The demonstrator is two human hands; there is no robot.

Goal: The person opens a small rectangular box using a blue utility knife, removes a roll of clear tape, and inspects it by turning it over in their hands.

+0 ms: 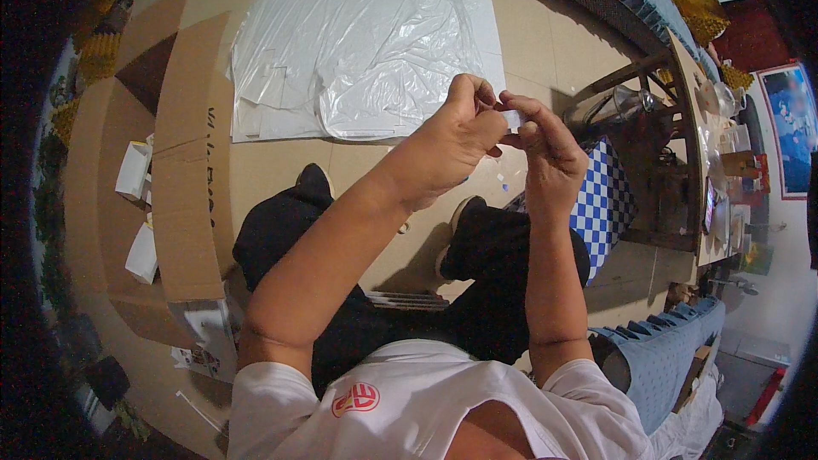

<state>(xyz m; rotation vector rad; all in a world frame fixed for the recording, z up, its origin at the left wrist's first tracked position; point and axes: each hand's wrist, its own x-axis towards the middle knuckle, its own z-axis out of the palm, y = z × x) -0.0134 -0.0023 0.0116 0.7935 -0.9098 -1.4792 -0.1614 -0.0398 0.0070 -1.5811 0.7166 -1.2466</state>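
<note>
Both hands meet in front of me, over the floor at the near edge of a white sheet. Between their fingers shows a small whitish piece (513, 120), too small and too covered to name. My left hand (464, 132) is curled, its fingers bent in a pinch at the piece's left side. My right hand (552, 143) pinches from the other side, with thumb and fingers bent toward the left hand. The white sheet (281, 21), with clear crinkled plastic film (383, 43) on it, lies flat on the floor beyond the hands.
At left stands an open cardboard box (192, 179) with small white boxes (143, 253) inside. A wooden table (682, 153) holding jars is at right, a blue-and-white checkered box (603, 209) beside it. A blue cloth-covered seat (656, 358) is at lower right.
</note>
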